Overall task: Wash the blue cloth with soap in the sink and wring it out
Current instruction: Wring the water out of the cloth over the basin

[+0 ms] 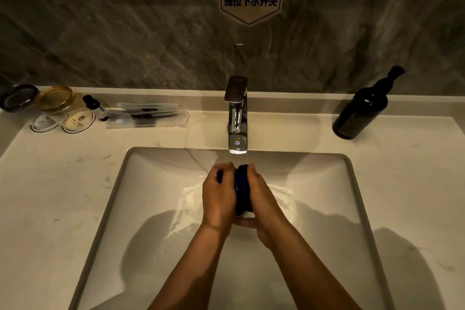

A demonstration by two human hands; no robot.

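Observation:
The dark blue cloth [242, 189] is bunched into a tight roll between both my hands, held over the white sink [327, 184] just below the tap's spout. My left hand [218, 196] wraps its left side and my right hand [261, 199] presses its right side. White suds lie in the basin under and around the hands. Most of the cloth is hidden by my fingers and palms.
A chrome tap [236, 113] stands behind the basin; no stream is visible. A dark pump bottle [359, 111] stands on the counter at the back right. Glass jars [54, 98], coasters and a wrapped toiletry pack [146, 114] sit at the back left.

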